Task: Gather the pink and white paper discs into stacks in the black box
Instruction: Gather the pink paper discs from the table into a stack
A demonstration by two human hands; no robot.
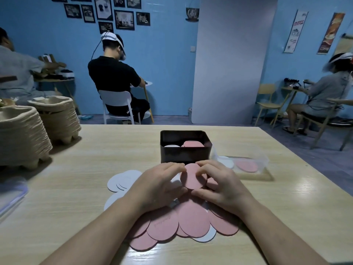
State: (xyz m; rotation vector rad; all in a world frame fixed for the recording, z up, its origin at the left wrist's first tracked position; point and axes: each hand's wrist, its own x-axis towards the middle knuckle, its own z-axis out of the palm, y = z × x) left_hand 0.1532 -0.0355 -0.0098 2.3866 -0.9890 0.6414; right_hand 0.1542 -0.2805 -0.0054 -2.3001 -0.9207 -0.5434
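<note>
A small stack of pink discs (193,176) is held edge-on between both my hands, just in front of the black box (184,154). My left hand (159,185) grips its left rim with curled fingers and thumb. My right hand (219,185) grips its right rim the same way. The box holds a pink stack (193,144) on the right and a white stack (172,145) on the left. Several loose pink discs (193,220) lie overlapped under my wrists. White discs (122,180) lie spread to the left.
A clear plastic tray (263,161) right of the box holds a pink disc and a white disc. Two stacks of moulded paper trays (24,134) stand at the table's left. A plastic lid (9,196) lies at the left edge. Other people sit at tables behind.
</note>
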